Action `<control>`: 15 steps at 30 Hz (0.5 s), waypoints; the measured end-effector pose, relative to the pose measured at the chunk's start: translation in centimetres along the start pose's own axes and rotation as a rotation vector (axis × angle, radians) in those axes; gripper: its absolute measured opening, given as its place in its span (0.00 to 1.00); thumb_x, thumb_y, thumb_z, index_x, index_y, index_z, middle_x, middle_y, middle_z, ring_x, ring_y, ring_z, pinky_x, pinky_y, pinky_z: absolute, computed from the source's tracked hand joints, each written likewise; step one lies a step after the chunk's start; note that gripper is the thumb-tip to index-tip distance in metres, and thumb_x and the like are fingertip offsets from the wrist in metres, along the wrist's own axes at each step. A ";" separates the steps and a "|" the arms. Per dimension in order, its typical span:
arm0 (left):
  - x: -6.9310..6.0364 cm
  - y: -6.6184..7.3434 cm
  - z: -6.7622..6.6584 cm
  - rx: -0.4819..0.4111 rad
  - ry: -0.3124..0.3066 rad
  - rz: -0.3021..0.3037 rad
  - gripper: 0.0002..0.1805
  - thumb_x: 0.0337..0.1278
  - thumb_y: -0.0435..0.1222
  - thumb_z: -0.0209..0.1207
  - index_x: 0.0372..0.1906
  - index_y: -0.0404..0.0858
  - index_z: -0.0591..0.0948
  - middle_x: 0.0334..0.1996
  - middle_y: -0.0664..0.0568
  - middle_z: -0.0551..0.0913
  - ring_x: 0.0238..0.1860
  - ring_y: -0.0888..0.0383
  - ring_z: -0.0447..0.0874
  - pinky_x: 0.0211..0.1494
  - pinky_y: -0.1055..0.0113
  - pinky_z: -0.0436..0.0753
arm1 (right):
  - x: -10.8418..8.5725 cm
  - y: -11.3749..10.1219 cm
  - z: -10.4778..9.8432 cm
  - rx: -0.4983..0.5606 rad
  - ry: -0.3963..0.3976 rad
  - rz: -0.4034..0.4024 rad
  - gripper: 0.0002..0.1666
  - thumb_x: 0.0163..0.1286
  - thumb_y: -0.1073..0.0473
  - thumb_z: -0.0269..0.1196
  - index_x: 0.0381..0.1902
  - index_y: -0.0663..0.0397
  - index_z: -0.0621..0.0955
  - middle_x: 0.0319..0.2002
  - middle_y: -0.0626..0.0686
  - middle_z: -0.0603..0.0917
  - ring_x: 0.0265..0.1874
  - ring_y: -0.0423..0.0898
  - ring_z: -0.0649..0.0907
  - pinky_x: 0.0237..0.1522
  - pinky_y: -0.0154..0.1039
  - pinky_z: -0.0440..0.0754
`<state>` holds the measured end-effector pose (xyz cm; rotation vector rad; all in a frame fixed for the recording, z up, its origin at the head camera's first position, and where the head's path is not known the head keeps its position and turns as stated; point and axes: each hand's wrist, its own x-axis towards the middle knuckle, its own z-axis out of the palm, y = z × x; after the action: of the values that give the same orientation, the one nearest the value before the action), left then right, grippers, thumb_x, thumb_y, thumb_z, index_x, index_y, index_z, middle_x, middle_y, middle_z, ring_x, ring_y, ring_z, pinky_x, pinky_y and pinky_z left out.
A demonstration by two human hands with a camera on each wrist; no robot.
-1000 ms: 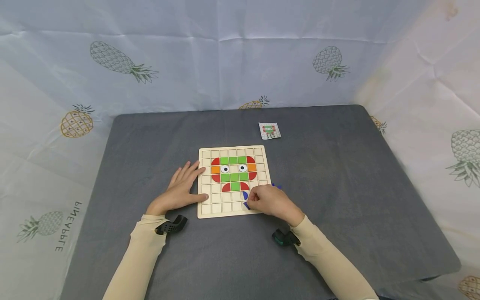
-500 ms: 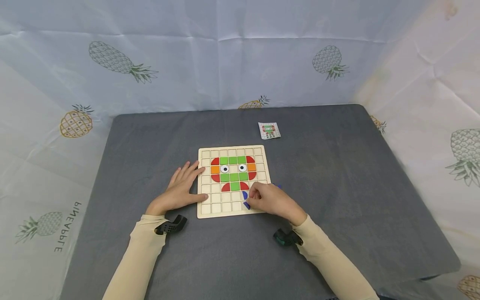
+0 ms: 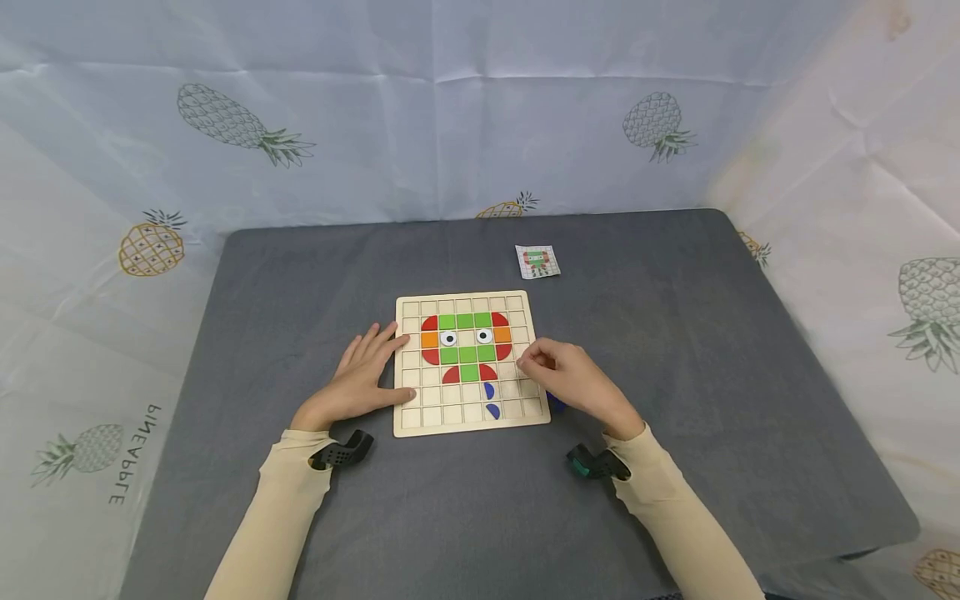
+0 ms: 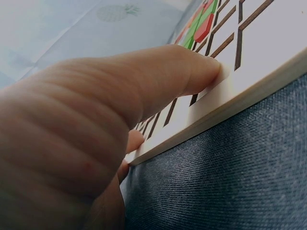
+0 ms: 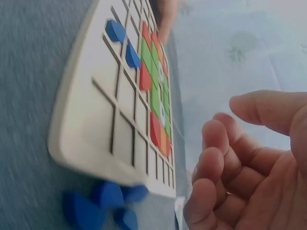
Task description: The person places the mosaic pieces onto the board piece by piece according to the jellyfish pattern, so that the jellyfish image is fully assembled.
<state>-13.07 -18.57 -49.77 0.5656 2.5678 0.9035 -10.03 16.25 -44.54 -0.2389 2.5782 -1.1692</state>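
A pale wooden grid board (image 3: 420, 419) lies in the middle of the table. My left hand (image 3: 357, 390) is spread at its left side, thumb and fingertips resting on the board's edge. Green square tiles (image 3: 466, 320), orange tiles, red rounded tiles (image 3: 500, 320) and two eye discs (image 3: 448, 338) form a face on it. Below sit two blue half-round pieces, an upper one (image 3: 489, 391) and a lower one (image 3: 492, 412). Over the right edge hovers my right hand (image 3: 576, 379), fingers loosely bent. The right wrist view shows its thumb apart from the fingers, nothing between them.
Several loose blue pieces (image 5: 84, 211) lie on the grey table (image 3: 637, 308) beside the board's right edge, partly hidden by the right hand in the head view. A small printed card (image 3: 537, 262) lies beyond the board. Pineapple-printed cloth (image 3: 435, 142) hangs behind.
My right hand has lifted away from the lower blue piece and moved right and up, to the board's right edge. Both blue pieces now show fully. My left hand stays put.
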 end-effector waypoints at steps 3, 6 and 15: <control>0.0 0.0 0.0 0.001 0.000 -0.001 0.50 0.57 0.52 0.67 0.81 0.47 0.56 0.84 0.49 0.42 0.84 0.44 0.29 0.83 0.44 0.32 | -0.2 0.3 -0.8 -0.003 0.022 0.020 0.14 0.77 0.52 0.59 0.46 0.56 0.84 0.33 0.53 0.83 0.30 0.45 0.76 0.33 0.37 0.74; 0.0 0.0 0.0 -0.003 -0.002 -0.004 0.50 0.57 0.52 0.67 0.81 0.47 0.56 0.84 0.49 0.42 0.84 0.45 0.29 0.83 0.44 0.32 | -0.3 0.6 -1.4 -0.005 0.045 0.042 0.14 0.77 0.53 0.58 0.48 0.56 0.84 0.35 0.53 0.83 0.32 0.47 0.77 0.35 0.38 0.75; 0.1 -0.1 0.1 0.001 -0.001 -0.007 0.51 0.57 0.52 0.67 0.81 0.46 0.56 0.84 0.49 0.42 0.84 0.44 0.29 0.83 0.44 0.32 | -0.7 1.7 -2.4 -0.035 0.095 0.045 0.13 0.77 0.55 0.59 0.49 0.56 0.84 0.39 0.54 0.85 0.34 0.47 0.77 0.35 0.39 0.76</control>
<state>-13.11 -18.56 -49.85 0.5571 2.5676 0.8992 -10.17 19.25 -44.20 -0.1353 2.6728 -1.1467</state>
